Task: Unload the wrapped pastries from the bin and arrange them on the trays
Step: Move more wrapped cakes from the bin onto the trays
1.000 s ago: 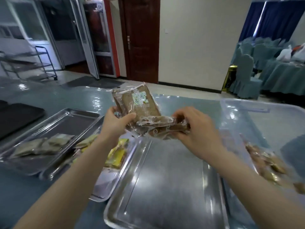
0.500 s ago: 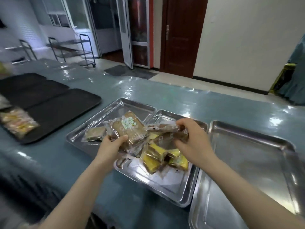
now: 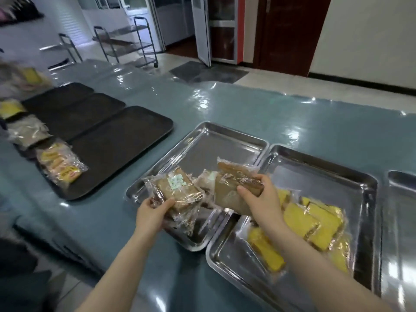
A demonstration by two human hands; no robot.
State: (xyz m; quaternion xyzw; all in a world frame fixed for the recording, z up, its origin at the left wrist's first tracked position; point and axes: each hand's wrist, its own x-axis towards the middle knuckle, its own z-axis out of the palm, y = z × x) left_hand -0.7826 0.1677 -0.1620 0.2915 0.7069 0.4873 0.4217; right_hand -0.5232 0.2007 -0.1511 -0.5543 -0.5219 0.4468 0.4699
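Over the left steel tray (image 3: 227, 140), left hand (image 3: 150, 216) and right hand (image 3: 261, 199) are each pinching a brown wrapped pastry (image 3: 177, 188), best lowered flat beside those already lying near its front edge.

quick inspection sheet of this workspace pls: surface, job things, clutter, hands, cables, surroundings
surface: blue-grey glossy table covering, wrinkled, with glare spots
job's things: left steel tray holds brown wrapped pastries; middle steel tray holds yellow wrapped pastries; a third steel tray shows at the right edge; the bin is out of view
clutter: three black trays on the left, with wrapped packs on them, one a yellow-labelled pack
grippers: left hand grips a labelled brown pastry; right hand grips a brown pastry
cables: nothing seen
surroundings: metal carts, open door, floor mat
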